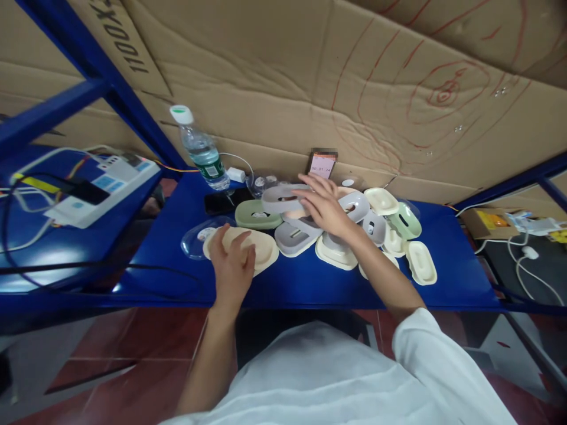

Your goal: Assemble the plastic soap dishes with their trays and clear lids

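My left hand (233, 265) is over a cream oval dish (266, 254) near the shelf's front edge, its curved fingers and thumb on the dish. Part of the dish's left end is hidden beneath the hand. My right hand (325, 206) reaches across the pile, fingers stretched and apart, lying over a grey oval dish with a slot (277, 198). That grey dish rests on top of other pieces. Beside it are a green oval dish (257, 215) and another grey dish (295, 239). Under my right forearm lie more grey and cream pieces, partly hidden.
A clear plastic oval piece (192, 242) and a dark phone (221, 202) lie at left, near a water bottle (201, 147). Behind the pile stands a phone showing a timer (322, 165). Several cream and green dishes (405, 219) are at right. A power strip (104, 189) sits far left.
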Demonstrator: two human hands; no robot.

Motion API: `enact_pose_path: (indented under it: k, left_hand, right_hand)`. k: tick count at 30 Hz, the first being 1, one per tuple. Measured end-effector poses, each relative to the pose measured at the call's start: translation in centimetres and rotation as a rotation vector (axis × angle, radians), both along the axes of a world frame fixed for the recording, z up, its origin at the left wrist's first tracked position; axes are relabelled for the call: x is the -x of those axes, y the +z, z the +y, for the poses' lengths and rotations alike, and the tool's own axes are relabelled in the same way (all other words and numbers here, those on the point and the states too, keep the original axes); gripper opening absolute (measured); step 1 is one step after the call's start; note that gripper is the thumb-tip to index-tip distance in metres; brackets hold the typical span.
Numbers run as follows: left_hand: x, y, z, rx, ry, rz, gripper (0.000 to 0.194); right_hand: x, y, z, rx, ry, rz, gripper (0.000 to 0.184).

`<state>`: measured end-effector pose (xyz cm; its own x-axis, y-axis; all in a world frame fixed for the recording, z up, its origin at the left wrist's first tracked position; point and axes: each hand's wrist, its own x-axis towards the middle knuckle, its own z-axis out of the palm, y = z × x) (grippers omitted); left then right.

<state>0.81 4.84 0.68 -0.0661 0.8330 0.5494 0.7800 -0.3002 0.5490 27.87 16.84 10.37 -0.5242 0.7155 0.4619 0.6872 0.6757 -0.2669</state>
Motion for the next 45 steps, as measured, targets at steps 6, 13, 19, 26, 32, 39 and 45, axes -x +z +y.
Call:
enact_pose_path:
  k: [6, 13, 19, 26, 32, 39, 45]
  left_hand:
    - [-0.3, 0.2, 0.6, 0.020, -0.022, 0.095, 0.029]
    - [-0.6, 0.8, 0.0, -0.026, 0.036, 0.126, 0.024]
    - [-0.5, -0.1, -0.5, -0.046, 0.010, 0.100, 0.024]
    - [-2.4, 1.5, -2.7, -0.059, -0.007, 0.159, 0.026]
    - [-6.9, 1.3, -5.2, 0.002, -0.400, 0.214, 0.040]
    - [-11.4, -0.8, -4.6, 0.122, -0.642, 0.403, 0.033]
    - [-9.7, 0.1, -4.8, 0.128, -0.618, 0.360, 0.012]
  right_hand:
    - [-3.2, 0.3, -6.1, -0.077, -0.126, 0.129, 0.035]
    - [-9.1, -5.6, -21.4, -0.224, -0.618, 0.191, 0.031]
    - [-13.7, -9.0, -26.6, -0.210, -0.901, 0.159, 0.023]
    - [-8.1, -9.6, -22.5, -0.026, -0.554, 0.087, 0.033]
    - [-4.2, -9.5, -19.7, 0.221, -0.341, 0.070, 0.035]
    - [-5.5, -9.9, -21.3, 0.061, -0.339, 0.203, 0.036]
    - [-5.4, -10.0, -21.2, 0.083, -0.415, 0.208, 0.045]
